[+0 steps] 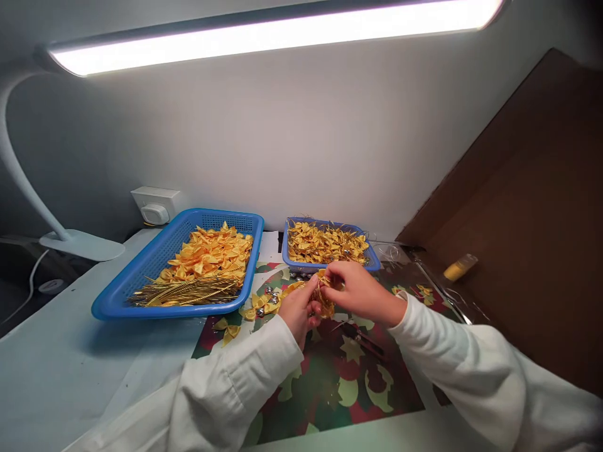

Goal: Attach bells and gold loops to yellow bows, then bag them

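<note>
My left hand [300, 309] is closed around a small bunch of gold ribbon bows [326, 307] with gold twist ties. Against the same bunch, my right hand [354, 289] pinches with thumb and forefinger; the exact piece between its fingertips is partly hidden. Several loose gold bows [261, 306] and small silver bells [272, 295] lie left of my hands on the patterned mat [325, 389]. A dark-handled tool [362, 339], perhaps small pliers or snips, rests just below my right hand.
At left, a blue basket [101, 307] holds gold bows and a bundle of gold ties. Behind my hands stands a smaller blue basket [374, 260] of tied bows. A lit lamp [277, 37] hangs overhead. On the right are a brown board [527, 207] and more bows [424, 294].
</note>
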`<action>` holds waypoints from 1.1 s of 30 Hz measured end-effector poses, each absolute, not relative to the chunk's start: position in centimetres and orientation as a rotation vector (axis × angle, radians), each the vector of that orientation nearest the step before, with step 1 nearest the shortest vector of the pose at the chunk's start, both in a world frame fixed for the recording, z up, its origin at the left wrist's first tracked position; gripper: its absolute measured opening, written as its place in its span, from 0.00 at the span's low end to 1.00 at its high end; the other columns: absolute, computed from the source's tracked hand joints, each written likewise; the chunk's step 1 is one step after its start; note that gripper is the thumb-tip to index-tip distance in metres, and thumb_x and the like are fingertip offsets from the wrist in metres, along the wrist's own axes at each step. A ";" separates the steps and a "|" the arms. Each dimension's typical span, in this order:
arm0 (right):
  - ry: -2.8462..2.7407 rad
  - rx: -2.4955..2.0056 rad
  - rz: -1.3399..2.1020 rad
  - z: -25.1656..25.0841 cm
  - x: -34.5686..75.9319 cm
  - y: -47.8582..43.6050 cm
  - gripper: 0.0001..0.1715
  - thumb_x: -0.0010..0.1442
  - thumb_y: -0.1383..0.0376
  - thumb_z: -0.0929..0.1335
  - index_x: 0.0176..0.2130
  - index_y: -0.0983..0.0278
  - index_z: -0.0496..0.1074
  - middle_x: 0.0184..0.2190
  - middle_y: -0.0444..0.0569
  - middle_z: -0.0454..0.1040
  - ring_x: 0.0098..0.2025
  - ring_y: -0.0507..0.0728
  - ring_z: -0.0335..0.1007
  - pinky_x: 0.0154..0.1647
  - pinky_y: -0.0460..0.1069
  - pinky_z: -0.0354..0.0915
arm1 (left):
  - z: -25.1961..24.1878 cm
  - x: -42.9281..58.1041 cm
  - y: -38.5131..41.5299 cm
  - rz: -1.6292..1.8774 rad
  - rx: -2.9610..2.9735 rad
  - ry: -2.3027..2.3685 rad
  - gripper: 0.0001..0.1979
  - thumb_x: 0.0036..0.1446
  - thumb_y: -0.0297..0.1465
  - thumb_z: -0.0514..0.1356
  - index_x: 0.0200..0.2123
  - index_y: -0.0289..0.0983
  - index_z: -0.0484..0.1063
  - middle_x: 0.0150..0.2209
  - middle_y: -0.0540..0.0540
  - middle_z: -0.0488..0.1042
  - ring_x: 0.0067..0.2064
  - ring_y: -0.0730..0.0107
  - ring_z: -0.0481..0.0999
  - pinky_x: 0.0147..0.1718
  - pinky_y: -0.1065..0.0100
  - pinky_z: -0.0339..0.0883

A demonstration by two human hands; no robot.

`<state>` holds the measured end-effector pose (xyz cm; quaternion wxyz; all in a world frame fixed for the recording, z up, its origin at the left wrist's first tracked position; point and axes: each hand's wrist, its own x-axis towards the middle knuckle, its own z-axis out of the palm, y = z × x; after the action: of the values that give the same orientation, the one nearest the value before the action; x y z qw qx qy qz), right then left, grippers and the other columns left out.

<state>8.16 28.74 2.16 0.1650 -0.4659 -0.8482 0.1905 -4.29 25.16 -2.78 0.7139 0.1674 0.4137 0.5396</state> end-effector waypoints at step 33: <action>-2.525 -1.670 -0.030 0.2 8.0 40.2 0.09 0.48 0.60 0.72 0.29 0.63 0.75 0.40 0.52 0.72 0.47 0.64 0.59 0.44 0.56 0.54 | -3.8 -4.1 25.6 1.121 0.362 0.929 0.13 0.41 0.34 0.67 0.23 0.35 0.65 0.14 0.60 0.56 0.14 0.86 0.49 0.14 0.78 0.39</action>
<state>7.96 40.18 0.23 0.0572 -0.5508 -0.8326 -0.0099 -4.14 25.61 -3.80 0.7316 0.1646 0.4222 0.5093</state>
